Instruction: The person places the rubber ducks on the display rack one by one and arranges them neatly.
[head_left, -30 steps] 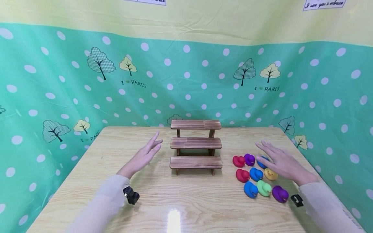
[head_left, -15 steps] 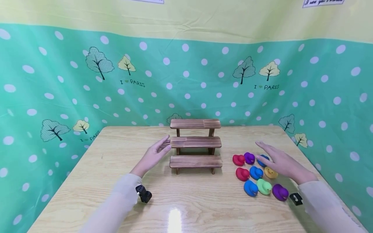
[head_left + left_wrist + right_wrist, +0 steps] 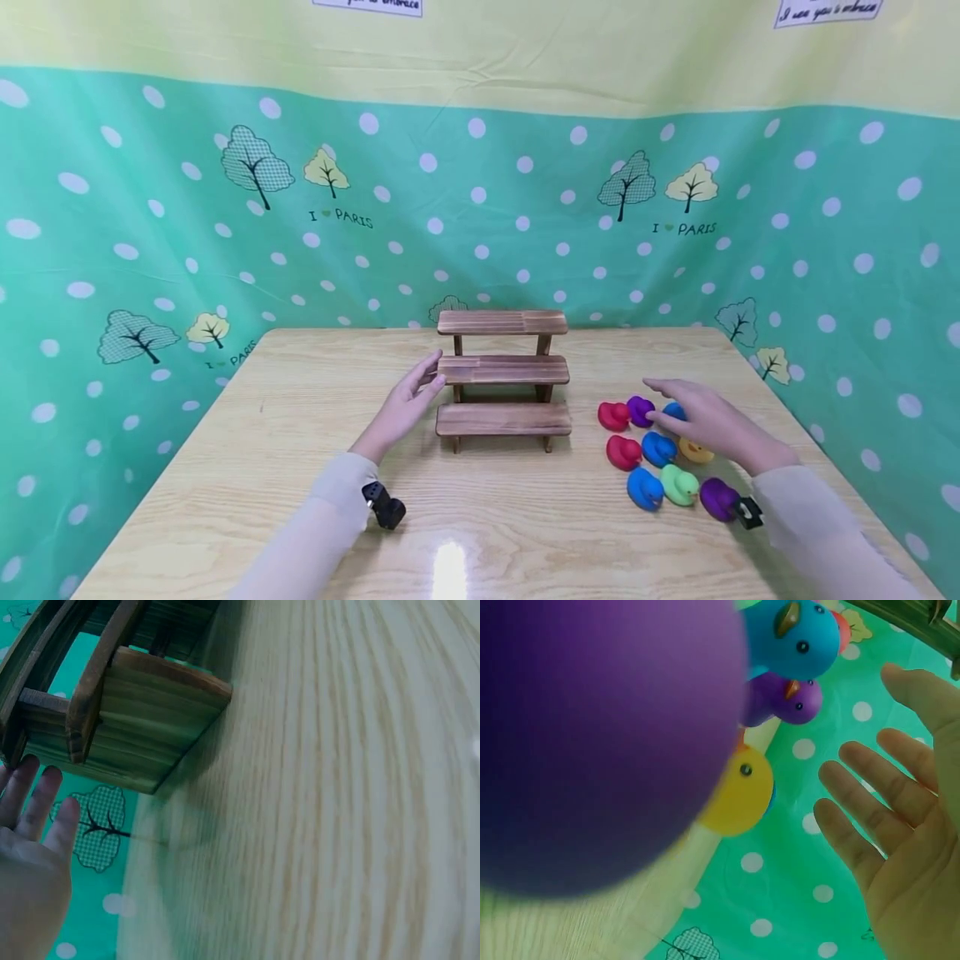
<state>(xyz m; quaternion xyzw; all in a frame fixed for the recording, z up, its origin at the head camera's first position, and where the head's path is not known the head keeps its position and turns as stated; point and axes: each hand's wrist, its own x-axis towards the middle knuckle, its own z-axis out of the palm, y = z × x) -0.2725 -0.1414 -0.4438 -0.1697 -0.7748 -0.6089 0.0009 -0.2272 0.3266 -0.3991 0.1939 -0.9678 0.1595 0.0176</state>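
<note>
While nine toy ducks (image 3: 658,450) sit at four o'clock from one wooden rack (image 3: 504,422), the rack stands toward twelve o'clock on the table (image 3: 540,533) with three shelves (image 3: 504,369). Duck count: three blue ducks (image 3: 645,489), two red ducks (image 3: 624,452), two purple ducks (image 3: 717,500), one yellow duck (image 3: 696,452), one green duck (image 3: 679,485); three rows of three.

Left hand (image 3: 400,417): between eight and nine o'clock from the rack, fingers loosely extended, tips at the middle shelf's end; contact cannot be told. Right hand (image 3: 708,418): fingers extended, over the ducks' one-o'clock side, partly covering the far blue one.

Two pale sleeves (image 3: 810,508), each bearing one black device (image 3: 385,505). At twelve o'clock, one green, white-dotted cloth (image 3: 480,221) with three "PARIS" prints (image 3: 685,229).
</note>
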